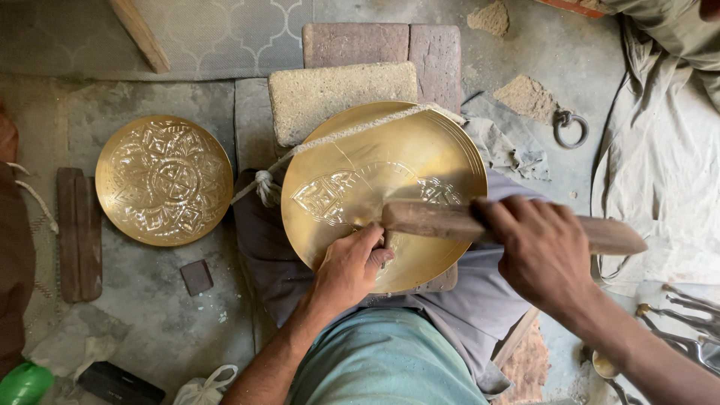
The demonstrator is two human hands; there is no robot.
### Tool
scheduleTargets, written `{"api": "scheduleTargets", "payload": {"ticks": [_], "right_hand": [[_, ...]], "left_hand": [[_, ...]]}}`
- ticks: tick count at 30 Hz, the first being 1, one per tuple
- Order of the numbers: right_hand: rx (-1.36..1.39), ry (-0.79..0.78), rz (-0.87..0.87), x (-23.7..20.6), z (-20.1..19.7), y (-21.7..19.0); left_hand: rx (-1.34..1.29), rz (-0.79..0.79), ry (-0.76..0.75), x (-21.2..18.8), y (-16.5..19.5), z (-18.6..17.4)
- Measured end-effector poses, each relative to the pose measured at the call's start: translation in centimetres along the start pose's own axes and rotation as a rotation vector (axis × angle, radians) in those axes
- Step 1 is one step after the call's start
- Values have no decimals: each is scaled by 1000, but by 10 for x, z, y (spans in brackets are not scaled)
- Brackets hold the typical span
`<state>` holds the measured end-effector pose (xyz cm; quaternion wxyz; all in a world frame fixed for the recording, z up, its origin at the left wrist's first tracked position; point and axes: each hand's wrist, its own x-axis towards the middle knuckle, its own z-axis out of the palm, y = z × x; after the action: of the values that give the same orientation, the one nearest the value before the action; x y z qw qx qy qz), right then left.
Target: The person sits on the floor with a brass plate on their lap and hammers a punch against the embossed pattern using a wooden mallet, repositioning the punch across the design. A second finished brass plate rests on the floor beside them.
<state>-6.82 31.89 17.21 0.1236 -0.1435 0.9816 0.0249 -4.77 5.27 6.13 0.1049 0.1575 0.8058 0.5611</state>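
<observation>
The left hand (pixel 351 264) pinches a small punch against the brass plate (pixel 384 193) propped on the person's lap, while the right hand (pixel 541 251) grips the wooden mallet (pixel 450 223); a skewed blow could likely strike fingers or mar the engraving.

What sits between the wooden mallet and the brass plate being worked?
Only the small tool pinched in the left hand, under the mallet head. The right hand grips the handle. The rest of the brass plate shows bare, with a cord across its top rim.
</observation>
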Motion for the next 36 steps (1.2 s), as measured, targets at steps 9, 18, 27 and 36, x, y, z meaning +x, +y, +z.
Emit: {"api": "scheduleTargets", "payload": {"ticks": [9,18,27,36], "right_hand": [[274,163,-32,2,-1,4],[706,-100,302,-4,3,4],[626,39,291,-5,-2,-4],[-29,-23,-71,-2,-6,-4]], "left_hand": [[-8,-29,-16,2,5,-2],[-7,-33,-24,0,5,-1],[0,-37,-19,-1,5,1],[-1,-24,-10,-2,7,-1]]}}
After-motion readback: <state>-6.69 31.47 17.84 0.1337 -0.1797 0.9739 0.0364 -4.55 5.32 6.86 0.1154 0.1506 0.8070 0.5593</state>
